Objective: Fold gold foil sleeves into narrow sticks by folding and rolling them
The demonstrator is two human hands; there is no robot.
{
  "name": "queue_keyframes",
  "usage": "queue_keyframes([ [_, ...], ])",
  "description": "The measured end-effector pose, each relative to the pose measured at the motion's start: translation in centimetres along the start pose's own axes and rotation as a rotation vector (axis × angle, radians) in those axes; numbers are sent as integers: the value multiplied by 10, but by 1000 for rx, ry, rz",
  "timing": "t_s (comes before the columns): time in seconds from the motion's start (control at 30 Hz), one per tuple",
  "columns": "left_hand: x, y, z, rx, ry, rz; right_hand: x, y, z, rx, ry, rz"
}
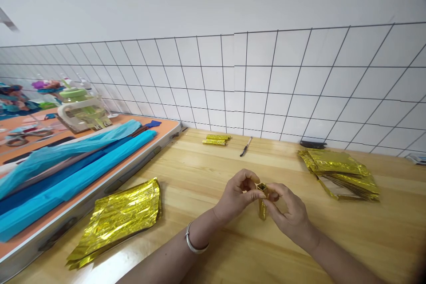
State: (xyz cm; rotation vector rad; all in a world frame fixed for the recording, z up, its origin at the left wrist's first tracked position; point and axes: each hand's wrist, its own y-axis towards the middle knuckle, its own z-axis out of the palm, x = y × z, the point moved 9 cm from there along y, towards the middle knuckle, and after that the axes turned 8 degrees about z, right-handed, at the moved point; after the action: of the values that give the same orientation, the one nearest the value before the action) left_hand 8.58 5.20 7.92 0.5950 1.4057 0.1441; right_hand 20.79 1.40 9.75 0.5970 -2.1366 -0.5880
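Note:
Between my two hands a small folded tube of gold foil paper [262,209] stands nearly upright, its square open end facing up towards me. My left hand [238,191] pinches its upper left side with thumb and fingers; a silver bangle circles that wrist. On the other side my right hand [289,209] grips the tube the same way, thumb in front. The fingers hide part of the tube's middle. Two or so finished-looking gold foil strips [214,140] lie farther back on the wooden table [186,173]. A stack of gold foil sheets [126,213] is at the left.
Another fanned pile of gold foil sheets [339,171] rests at the right. A pen [246,147] and a black object [313,144] lie near the tiled wall. On the left, an orange board [171,128] carries blue paper rolls [109,166], scissors [28,135] and a green-lidded bottle [81,108].

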Motion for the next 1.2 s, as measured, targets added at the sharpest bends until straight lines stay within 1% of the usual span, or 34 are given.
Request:
queue_keyframes([
  [0.1, 6, 0, 4, -11, -126, -73, 1, -1, 0, -14, -13, -33],
  [0.23, 5, 1, 7, -33, -238, -102, 2, -2, 1, -15, -14, -40],
  [0.33, 6, 0, 8, -40, -273, -116, 2, -3, 2, -31, -22, -47],
  [0.47, 10, -1, 7, -55, -241, -127, 1, -2, 1, -51, -44, -38],
  [0.57, 10, -1, 8, -44, -203, -111, 1, -1, 1, -57, -57, -16],
  [0.77, 6, -1, 5, -60, -45, -72, 1, -2, 0, -75, -57, 2],
  [1.0, 0, -3, 0, -71, 64, -20, -2, -2, 1, -19, 5, 59],
  [1.2, -6, -4, -2, -72, 130, 8, -15, 2, -1, 12, 66, 153],
])
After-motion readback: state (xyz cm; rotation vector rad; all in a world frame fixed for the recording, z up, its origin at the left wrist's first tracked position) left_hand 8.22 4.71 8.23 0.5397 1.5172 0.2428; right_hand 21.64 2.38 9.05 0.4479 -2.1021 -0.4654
